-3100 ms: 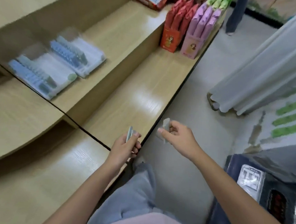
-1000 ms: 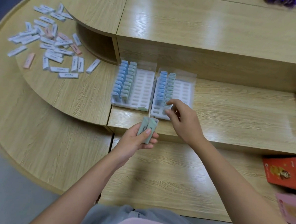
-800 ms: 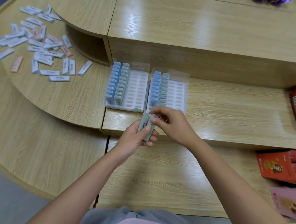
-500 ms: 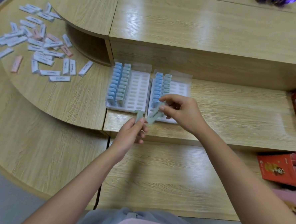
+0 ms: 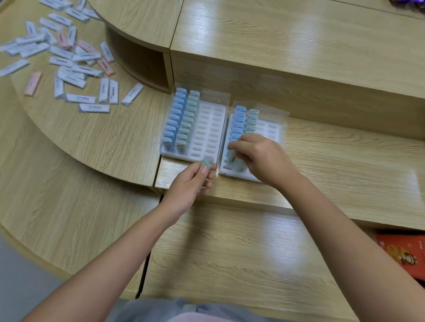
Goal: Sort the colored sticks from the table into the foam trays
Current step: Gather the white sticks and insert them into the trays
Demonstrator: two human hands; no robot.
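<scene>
Green stick point(image 5: 207, 163), blurred, pinched by left hand point(image 5: 190, 184); right hand point(image 5: 261, 161) pinches second stick point(image 5: 231, 156), covering right tray point(image 5: 269, 128)

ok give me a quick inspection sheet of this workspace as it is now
surface: stepped wooden counter, with a curved table at left
job's things: left foam tray holds one blue and one green column, other slots empty; right foam tray likewise, near end hidden by a hand; loose sticks, pale and pink, scattered on the curved table
clutter: red boxes at the right edge; purple wrappers at the far right
grippers: left hand pinches a green stick by the trays; right hand pinches a second stick at the right tray's near end
cables: nothing seen
surroundings: grey floor at lower left
</scene>
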